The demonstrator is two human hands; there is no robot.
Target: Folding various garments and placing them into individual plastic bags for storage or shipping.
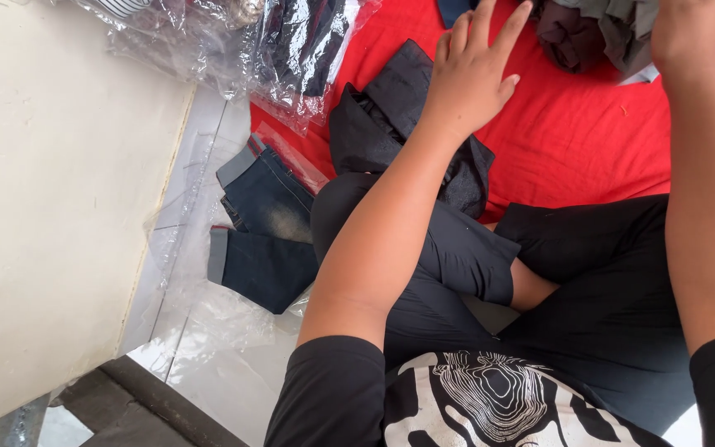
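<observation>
Two bare hands work over a red cloth (589, 141) spread in front of a person sitting cross-legged. The left hand (469, 79) rests flat on a dark folded garment (391, 124), fingers (490, 29) spread wide and stretched out, pressing down rather than gripping; it has hold of nothing. The right hand (688, 33) reaches up to a pile of grey and dark clothes (606, 29) at the top edge, and its fingers are cut off by the frame, so I cannot tell whether they grip anything.

That dark garment lies on the red cloth just beyond the person's knee, crumpled at its near edge. It looks light, thin and limp, a soft fabric that would sag and unfold if lifted by one corner; taking it along a folded edge with both hands, or pinching through all the layers, seems the safest hold.

Beside the left leg lies a pair of folded jeans (262, 240) on clear plastic wrapping (208, 323), stiffer and heavier by the look of it. More bagged clothing (291, 41) lies at the top left.
</observation>
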